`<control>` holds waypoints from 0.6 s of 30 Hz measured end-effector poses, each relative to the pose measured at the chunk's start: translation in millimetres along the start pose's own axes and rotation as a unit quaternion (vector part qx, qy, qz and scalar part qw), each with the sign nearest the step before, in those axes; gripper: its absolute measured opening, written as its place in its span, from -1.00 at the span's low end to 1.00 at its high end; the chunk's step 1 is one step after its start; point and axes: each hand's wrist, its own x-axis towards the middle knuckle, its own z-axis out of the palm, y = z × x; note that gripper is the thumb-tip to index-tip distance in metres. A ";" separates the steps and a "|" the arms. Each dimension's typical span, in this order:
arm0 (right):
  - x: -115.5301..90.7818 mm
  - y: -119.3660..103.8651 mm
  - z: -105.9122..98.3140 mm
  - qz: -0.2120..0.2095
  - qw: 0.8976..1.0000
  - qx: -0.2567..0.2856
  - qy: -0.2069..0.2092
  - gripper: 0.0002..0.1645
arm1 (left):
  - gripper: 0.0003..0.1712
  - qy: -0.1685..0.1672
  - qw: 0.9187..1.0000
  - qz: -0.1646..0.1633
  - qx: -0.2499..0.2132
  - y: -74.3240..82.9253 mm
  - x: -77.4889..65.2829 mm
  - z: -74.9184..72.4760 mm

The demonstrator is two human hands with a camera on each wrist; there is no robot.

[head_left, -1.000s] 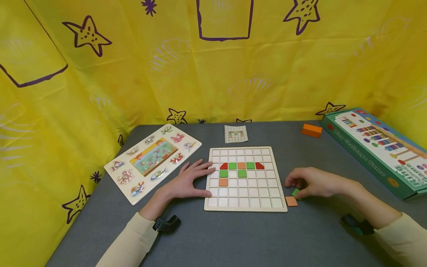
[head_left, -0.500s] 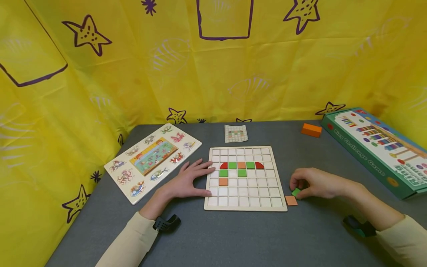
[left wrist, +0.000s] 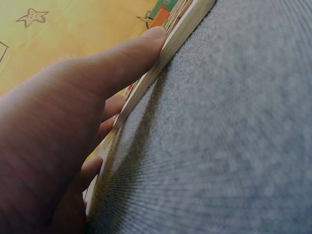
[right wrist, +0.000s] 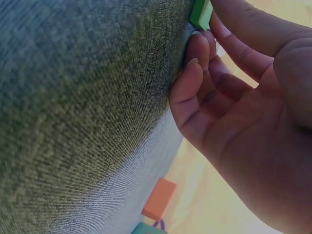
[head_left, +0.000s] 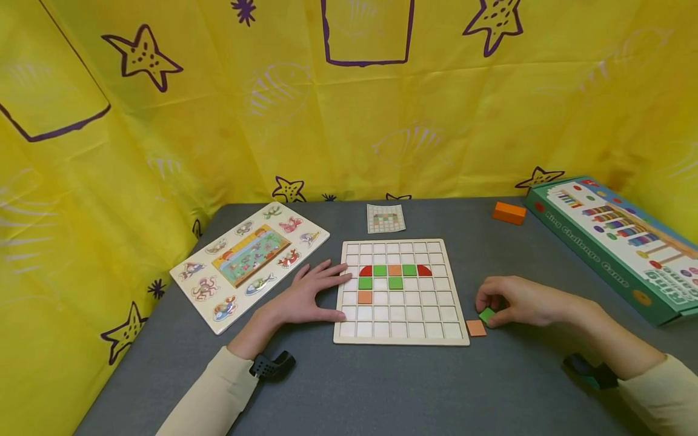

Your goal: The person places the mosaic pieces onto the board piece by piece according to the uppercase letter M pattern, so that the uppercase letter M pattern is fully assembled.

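My left hand (head_left: 308,295) rests at the left edge of a wooden grid board (head_left: 416,313), its fingers spread and its fingertips touching the frame. In the left wrist view the thumb (left wrist: 131,56) lies along the rim. Beyond the board's lower right side, my right hand (head_left: 515,301) pinches a green square tile (head_left: 486,315) between thumb and fingers, low over the table; the right wrist view shows the green tile (right wrist: 201,13) only partly. An orange square tile (head_left: 476,328) lies between that hand and the board. Red, green and orange pieces fill several cells of the grid.
A small pattern card (head_left: 386,218) lies behind the board. To the left is a sea-animal puzzle board (head_left: 220,320). An orange block (head_left: 509,213) and a green game box (head_left: 611,254) stand at the right. A yellow curtain (head_left: 349,133) borders the table.
The right hand has shifted slightly to the right, and the green tile has moved a little with it, showing more clearly now. The left hand and board have stayed put.
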 end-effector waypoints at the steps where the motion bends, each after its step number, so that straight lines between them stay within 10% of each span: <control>1: -0.3 -0.2 0.0 -0.001 1.000 0.002 0.001 -0.76 | -0.02 0.000 1.000 -0.001 0.000 0.1 -0.1 -0.2; 18: 7.8 -5.1 -12.6 0.013 0.999 0.031 0.004 -0.90 | -0.02 0.001 1.000 0.002 -0.001 -0.4 -0.3 -0.1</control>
